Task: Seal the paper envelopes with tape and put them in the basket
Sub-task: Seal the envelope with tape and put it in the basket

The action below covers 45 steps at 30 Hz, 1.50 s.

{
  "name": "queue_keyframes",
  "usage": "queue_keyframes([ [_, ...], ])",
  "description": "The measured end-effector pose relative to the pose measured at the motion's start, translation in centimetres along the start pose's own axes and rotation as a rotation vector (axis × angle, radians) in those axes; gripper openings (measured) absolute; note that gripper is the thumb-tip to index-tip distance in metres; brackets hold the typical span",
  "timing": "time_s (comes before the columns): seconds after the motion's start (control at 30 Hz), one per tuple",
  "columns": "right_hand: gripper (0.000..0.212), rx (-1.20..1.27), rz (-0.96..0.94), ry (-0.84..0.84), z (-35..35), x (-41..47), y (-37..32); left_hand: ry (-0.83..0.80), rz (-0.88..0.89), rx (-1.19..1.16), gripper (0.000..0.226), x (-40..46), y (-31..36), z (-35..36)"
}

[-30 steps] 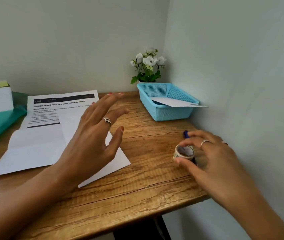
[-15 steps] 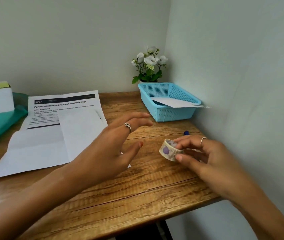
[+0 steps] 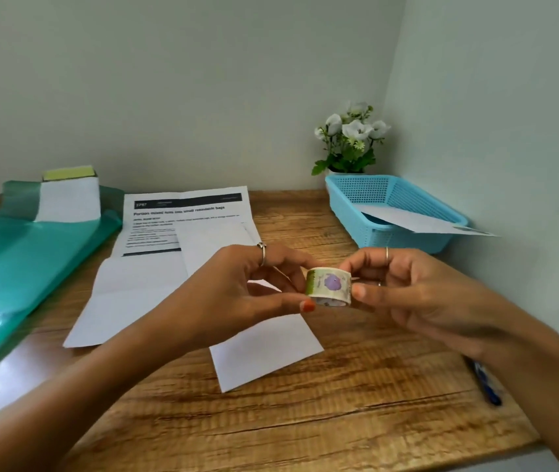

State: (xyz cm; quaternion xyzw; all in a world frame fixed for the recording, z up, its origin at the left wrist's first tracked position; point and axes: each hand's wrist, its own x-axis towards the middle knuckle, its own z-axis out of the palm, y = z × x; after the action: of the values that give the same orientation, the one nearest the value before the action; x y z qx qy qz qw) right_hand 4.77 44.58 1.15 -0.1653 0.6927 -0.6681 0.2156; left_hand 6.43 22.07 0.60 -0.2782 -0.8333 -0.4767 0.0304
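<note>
Corner wooden desk [image 3: 356, 413], pale walls. I saw both hands raised over it, pinching the patterned tape roll [image 3: 329, 286] between them: left hand [image 3: 237, 294] thumb and fingers on its left edge, right hand [image 3: 417, 294] on the right. White envelope [image 3: 264, 349] flat on desk beneath. Another envelope [image 3: 417, 221] propped in the blue basket [image 3: 390, 199], back right.

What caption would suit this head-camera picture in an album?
Both hands, left hand and right hand, hold a patterned tape roll above a white envelope.
</note>
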Motion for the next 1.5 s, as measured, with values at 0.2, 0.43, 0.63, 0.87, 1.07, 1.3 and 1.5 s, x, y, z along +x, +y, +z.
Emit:
queue_keyframes([
  [0.2,0.035,0.027,-0.010,0.002,0.1,0.7,-0.4,0.104,0.043,0.048,0.031,0.1,0.1,0.2],
  [0.43,0.038,0.110,-0.023,0.044,0.0,1.1,0.4,0.092,0.015,0.046,0.029,0.1,0.1,0.5],
  [0.63,0.028,0.134,-0.029,0.162,0.1,1.4,0.7,0.074,-0.013,0.078,0.032,0.0,-0.4,1.3],
  [0.87,0.025,-0.052,-0.099,0.232,0.6,1.5,1.0,0.051,0.012,0.185,0.023,0.0,-1.2,1.9],
  [1.07,0.020,-0.239,-0.199,0.234,1.1,1.5,1.1,0.049,0.006,0.199,0.029,-0.1,-1.6,2.4],
  [1.3,0.021,-0.500,-0.289,0.226,0.9,1.3,1.2,-0.032,0.034,0.077,0.037,-0.3,-1.1,2.6],
  [1.5,0.021,-0.629,-0.370,0.203,1.2,0.9,1.5,-0.042,0.008,0.076,0.033,-0.1,-1.3,2.8],
])
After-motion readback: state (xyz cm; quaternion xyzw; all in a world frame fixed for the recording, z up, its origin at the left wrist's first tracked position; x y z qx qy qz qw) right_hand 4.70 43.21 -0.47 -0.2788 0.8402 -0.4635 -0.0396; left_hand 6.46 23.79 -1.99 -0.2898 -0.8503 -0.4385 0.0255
